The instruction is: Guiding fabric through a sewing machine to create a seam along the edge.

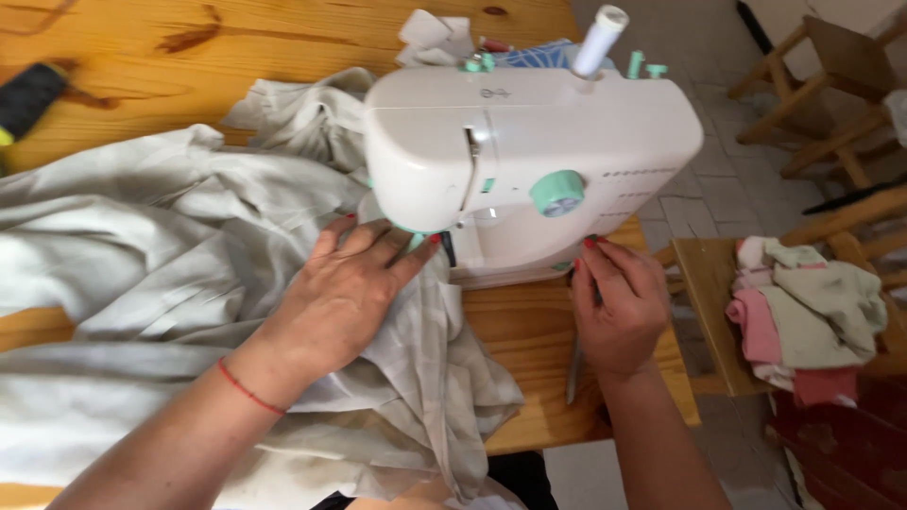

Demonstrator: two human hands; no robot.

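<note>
While flat on the cloth (142, 246) by the machine (529, 161), left hand (345, 293) spread, right hand (619, 302) curled at the machine's base near the table (529, 331) edge, grip unclear, open floor beyond.

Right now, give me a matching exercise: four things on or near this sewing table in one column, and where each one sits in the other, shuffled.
Things:
1. left hand
2. right hand
3. thread spool
4. folded clothes

Places:
A. upright on top of the sewing machine
B. piled on a wooden stool at the right
C. flat on the pale grey fabric by the needle
D. at the machine's front right corner, holding a slim tool

Pairs: 1-C, 2-D, 3-A, 4-B
</note>
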